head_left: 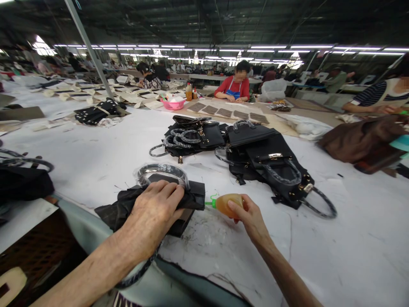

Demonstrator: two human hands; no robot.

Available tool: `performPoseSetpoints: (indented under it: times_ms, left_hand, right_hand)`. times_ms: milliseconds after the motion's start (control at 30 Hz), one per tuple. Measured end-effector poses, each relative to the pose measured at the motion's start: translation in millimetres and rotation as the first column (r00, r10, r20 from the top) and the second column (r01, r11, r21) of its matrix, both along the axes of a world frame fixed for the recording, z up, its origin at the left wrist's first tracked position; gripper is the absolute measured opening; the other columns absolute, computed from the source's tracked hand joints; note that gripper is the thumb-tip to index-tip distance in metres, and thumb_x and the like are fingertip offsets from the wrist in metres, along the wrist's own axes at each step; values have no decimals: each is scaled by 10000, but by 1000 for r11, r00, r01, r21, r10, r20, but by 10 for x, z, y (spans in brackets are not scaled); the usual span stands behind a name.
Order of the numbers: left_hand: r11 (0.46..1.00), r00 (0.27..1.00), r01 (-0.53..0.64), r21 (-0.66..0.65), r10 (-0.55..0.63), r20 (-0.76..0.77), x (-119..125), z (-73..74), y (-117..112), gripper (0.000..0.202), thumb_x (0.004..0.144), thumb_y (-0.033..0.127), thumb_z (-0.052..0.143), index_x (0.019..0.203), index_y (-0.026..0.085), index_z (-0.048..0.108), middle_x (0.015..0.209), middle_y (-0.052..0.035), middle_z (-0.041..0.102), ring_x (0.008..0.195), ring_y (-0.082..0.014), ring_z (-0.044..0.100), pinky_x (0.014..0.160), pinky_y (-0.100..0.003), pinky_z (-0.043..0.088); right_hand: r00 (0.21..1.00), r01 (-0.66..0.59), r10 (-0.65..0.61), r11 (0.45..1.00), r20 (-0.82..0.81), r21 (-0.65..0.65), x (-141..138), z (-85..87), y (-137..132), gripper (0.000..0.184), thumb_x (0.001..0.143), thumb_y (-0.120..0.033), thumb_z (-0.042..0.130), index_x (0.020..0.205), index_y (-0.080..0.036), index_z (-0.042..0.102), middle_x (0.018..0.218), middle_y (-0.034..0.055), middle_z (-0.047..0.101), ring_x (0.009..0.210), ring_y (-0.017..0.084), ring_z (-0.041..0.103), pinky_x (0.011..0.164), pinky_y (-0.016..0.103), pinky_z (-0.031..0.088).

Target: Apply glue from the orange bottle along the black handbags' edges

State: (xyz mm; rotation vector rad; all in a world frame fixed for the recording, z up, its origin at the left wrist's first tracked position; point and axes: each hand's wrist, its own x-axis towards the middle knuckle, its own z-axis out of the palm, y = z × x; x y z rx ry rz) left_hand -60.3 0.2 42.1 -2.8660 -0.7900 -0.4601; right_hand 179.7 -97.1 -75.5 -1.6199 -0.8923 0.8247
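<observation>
A black handbag (195, 194) lies at the near edge of the white table, its handle wrapped in clear plastic arching up behind my left hand. My left hand (159, 204) is closed over the bag, fingers gripping the dark fabric bunched at its side. In my right hand (252, 215) is a glue bottle (228, 204) of soft, amber plastic, held sideways between thumb and fingers. Its green nozzle points left, and the tip meets the right edge of the bag. Whether any glue comes out cannot be made out.
Beyond the bag lie more black handbags (265, 149) with wrapped handles. A pink basin (173, 103) and an amber bottle (188, 91) stand farther back. A person in red (234, 85) sits opposite; another person in stripes (367, 100) works at right, near brown material (361, 138).
</observation>
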Motion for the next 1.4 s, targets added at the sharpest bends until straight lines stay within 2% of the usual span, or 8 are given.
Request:
performPoseSetpoints:
  times_ms: [500, 767, 1033, 1400]
  left_hand:
    - [999, 999, 29, 27, -30, 26, -21, -57, 12, 272, 728, 138, 730, 960, 116, 590, 964, -93, 655, 871, -269, 583, 737, -405, 536]
    - [999, 999, 33, 25, -34, 28, -10, -39, 6, 296, 709, 121, 741, 961, 104, 587, 947, -97, 654, 852, -274, 592, 721, -410, 542]
    - [999, 1000, 20, -26, -21, -16, -23, -23, 11, 200, 771, 157, 694, 934, 121, 584, 950, -93, 646, 873, -270, 586, 733, -404, 532]
    - [999, 999, 16, -38, -18, -44, -14, -28, 8, 196, 792, 155, 666, 963, 126, 572, 976, -102, 637, 903, -274, 573, 765, -407, 515]
  right_hand:
    - [997, -66, 67, 998, -37, 19, -36, 117, -31, 292, 808, -457, 648, 842, -180, 559, 707, 15, 564, 607, 178, 495, 462, 254, 405]
    - [993, -96, 97, 995, -61, 14, -69, 219, -76, 291, 802, -445, 658, 839, -175, 557, 692, 11, 556, 590, 165, 483, 449, 240, 391]
    - [986, -122, 123, 992, -115, 15, -130, 313, -156, 289, 794, -436, 667, 871, -173, 575, 728, 21, 577, 622, 177, 498, 457, 244, 405]
    - [969, -146, 152, 988, -194, 42, -209, 356, -252, 279, 791, -429, 669, 880, -178, 584, 724, 24, 583, 594, 176, 488, 449, 247, 385]
